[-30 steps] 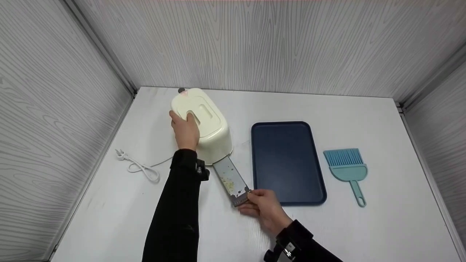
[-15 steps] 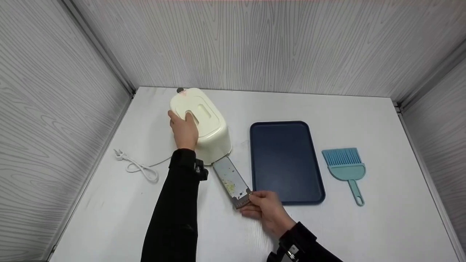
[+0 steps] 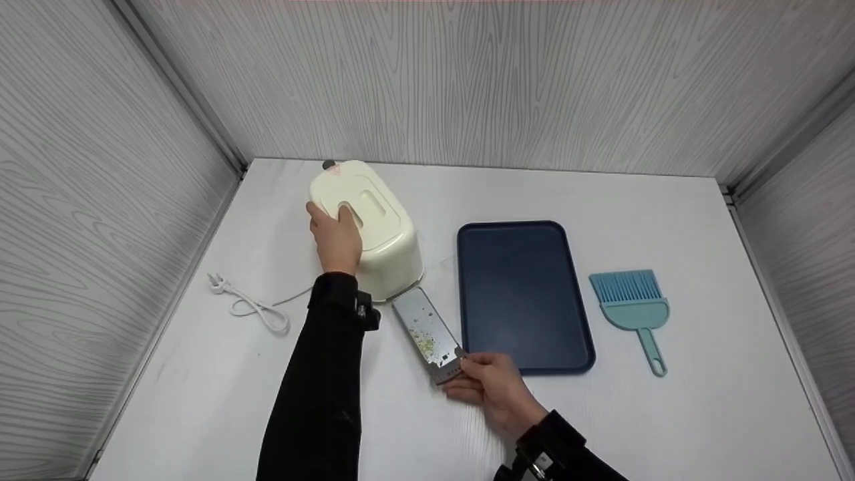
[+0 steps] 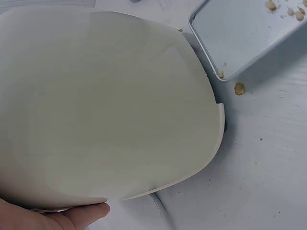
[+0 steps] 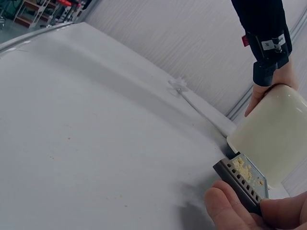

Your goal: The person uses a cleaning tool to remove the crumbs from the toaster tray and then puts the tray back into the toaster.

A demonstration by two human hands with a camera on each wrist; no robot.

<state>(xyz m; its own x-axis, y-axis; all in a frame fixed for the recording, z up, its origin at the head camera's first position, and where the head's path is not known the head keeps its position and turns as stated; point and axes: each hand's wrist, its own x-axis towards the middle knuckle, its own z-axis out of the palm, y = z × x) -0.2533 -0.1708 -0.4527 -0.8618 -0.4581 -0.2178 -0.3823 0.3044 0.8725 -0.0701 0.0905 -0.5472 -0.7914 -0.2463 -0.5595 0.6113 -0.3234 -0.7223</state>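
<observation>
A cream toaster (image 3: 384,230) stands at the table's left. My left hand (image 3: 337,240) grips its near left side, thumb on top by a recess and fingers down the side. Between thumb and fingers, my right hand (image 3: 497,387) pinches the dark, slotted end of a flat metal crumb tray (image 3: 427,327). Yellowish crumbs (image 5: 243,168) lie on this tray. Its far end is just outside the toaster's base, and the left wrist view shows that end apart from the toaster wall. One crumb (image 4: 239,88) lies on the table beside the tray.
A dark blue tray (image 3: 524,294) lies right of the toaster. Further right is a teal brush with a dustpan-shaped body (image 3: 634,314). The toaster's white cord and plug (image 3: 250,304) lie on the left. Grey wood-grain walls (image 3: 467,80) stand around the table.
The crumb tray has slid slightly toward me and right with my right hand, its far end coming out of the toaster's base. My left hand keeps its grip on the toaster.
</observation>
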